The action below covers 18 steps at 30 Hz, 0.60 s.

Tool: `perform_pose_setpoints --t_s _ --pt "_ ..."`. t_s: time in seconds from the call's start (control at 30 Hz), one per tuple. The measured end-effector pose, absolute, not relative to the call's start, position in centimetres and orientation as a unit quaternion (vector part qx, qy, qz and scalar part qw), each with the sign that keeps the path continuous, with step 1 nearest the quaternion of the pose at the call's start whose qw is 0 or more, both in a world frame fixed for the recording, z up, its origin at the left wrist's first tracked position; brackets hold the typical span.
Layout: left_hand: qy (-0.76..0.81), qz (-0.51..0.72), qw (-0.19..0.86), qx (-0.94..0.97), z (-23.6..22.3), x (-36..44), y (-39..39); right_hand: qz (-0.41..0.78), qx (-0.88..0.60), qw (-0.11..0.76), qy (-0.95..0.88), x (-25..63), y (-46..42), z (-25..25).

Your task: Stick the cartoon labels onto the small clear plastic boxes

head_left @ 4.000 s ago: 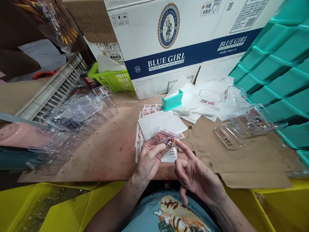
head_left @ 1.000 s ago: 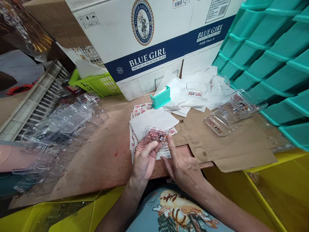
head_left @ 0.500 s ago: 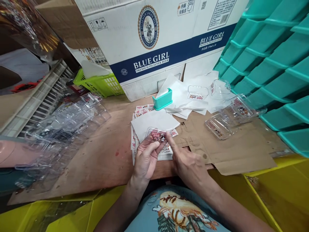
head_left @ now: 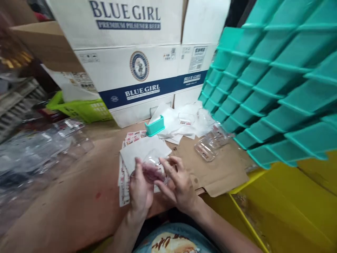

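Blurred by motion, a small clear plastic case (head_left: 153, 158) with a reddish printed sticker is held tilted between both hands. My left hand (head_left: 141, 193) grips its left side, with the thumb up along the edge. On the right side, the bent fingers and thumb of my right hand (head_left: 180, 184) close around its edge. Beneath the hands lies a white backing sheet (head_left: 139, 149) on top of several printed sticker sheets (head_left: 124, 191). A teal plastic holder (head_left: 154, 126) stands just behind these sheets.
Clear plastic cases (head_left: 52, 151) are heaped at left; a few more (head_left: 206, 149) lie on cardboard (head_left: 223, 175) at right. Teal bins (head_left: 263, 91) stack up at right. Beer cartons (head_left: 147, 66) stand behind, beside a green basket (head_left: 84, 109). A yellow box (head_left: 289, 203) sits lower right.
My view has swung right and up. The case has tilted up in my left hand. My right hand has gone from a pointing finger on the sticker to gripping the case's right side.
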<state>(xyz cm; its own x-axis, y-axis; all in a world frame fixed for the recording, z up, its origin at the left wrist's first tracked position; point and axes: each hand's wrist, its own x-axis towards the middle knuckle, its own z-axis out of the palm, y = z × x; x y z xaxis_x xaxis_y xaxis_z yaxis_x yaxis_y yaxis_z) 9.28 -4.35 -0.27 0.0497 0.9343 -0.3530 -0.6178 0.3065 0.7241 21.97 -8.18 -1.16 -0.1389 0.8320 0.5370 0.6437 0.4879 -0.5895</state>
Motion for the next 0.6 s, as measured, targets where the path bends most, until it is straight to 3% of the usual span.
perform_pose_setpoints --t_s 0.13,0.23,0.33,0.47,0.6 --pt "0.432 0.457 0.681 0.375 -0.7 7.8 -3.1 -0.021 -0.55 0.408 -0.728 28.1 -6.6 0.9" --pt "0.535 0.424 0.422 0.597 -2.0 4.3 -0.6 -0.162 -0.646 0.373 -0.646 36.3 -4.3 2.3" --pt "0.586 0.335 0.18 0.715 -3.8 0.7 2.6 -0.219 -0.658 0.263 -0.67 42.8 -2.0 2.3" --pt "0.627 0.249 0.161 0.721 -5.4 -1.7 6.2 -0.245 -0.633 0.166 -0.715 43.5 0.1 1.2" --pt "0.628 0.303 0.16 0.699 -4.9 -1.7 6.7 -0.174 -0.556 0.287 -0.76 36.4 0.3 1.5"
